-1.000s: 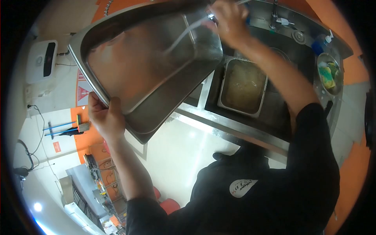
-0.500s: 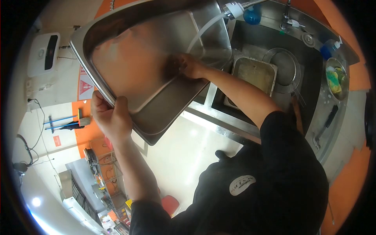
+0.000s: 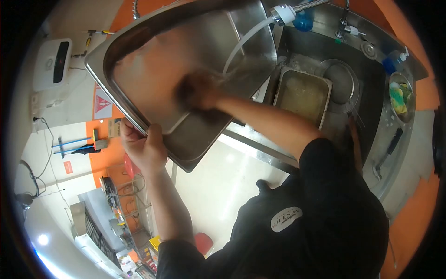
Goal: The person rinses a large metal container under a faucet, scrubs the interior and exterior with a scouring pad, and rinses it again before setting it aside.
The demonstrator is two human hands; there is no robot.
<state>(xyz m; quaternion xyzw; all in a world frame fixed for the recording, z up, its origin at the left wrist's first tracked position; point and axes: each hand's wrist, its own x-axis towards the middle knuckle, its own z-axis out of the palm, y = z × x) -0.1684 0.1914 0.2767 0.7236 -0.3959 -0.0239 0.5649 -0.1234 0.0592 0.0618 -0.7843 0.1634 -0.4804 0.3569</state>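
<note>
My left hand (image 3: 146, 151) grips the near-left rim of a large, deep stainless steel pan (image 3: 200, 144), thumb over the edge. The pan is tilted, its inside facing me. My right hand (image 3: 204, 93) is inside it, low against the inner surface and blurred by motion. A dark smear shows at its fingers; whether that is a scrubber or a reflection I cannot make out. From a tap nozzle (image 3: 282, 15), a stream of water (image 3: 244, 42) falls into the pan close to my right hand.
Right of the pan is a sink (image 3: 371, 83) holding a smaller rectangular pan (image 3: 302, 97) with cloudy water and a round strainer (image 3: 341, 81). A bowl with sponges (image 3: 402, 100), a black-handled tool (image 3: 390, 151) and a blue bottle (image 3: 304, 21) stand around the sink.
My right hand has moved left and down across the pan's inside. The pan and my left hand have shifted slightly right in view. Water keeps running.
</note>
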